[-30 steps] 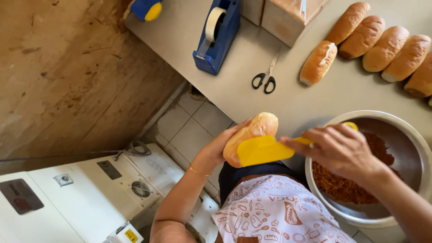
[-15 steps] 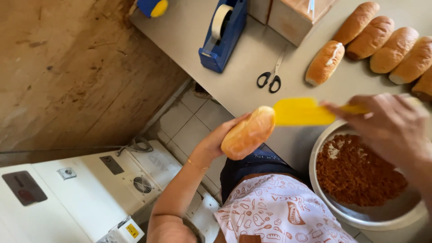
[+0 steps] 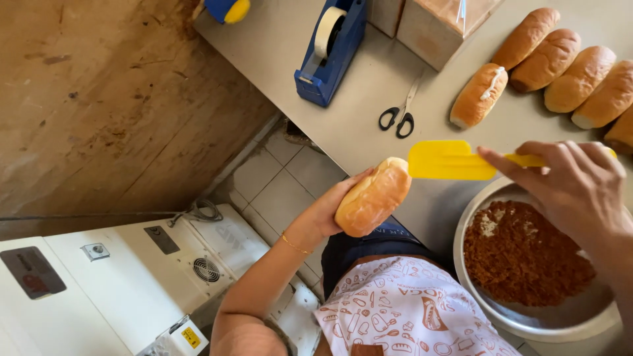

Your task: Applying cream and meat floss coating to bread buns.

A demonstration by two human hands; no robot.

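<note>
The left hand [image 3: 330, 207] has its fingers clamped around a golden oblong bread roll [image 3: 374, 196], held off the tabletop [image 3: 369, 86] edge just left of the round steel bowl [image 3: 527, 316] of brown shredded filling [image 3: 524, 254], while the right hand [image 3: 573, 184] pinches a yellow flat plastic spatula [image 3: 455, 160] above that bowl, so a loose grip could drop the roll to the floor.

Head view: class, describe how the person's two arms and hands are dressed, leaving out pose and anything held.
Both forearms are bare, with no sleeves or gloves in view. The left hand has a thin gold-coloured bracelet at the wrist. The right hand shows no rings or jewellery.
</note>
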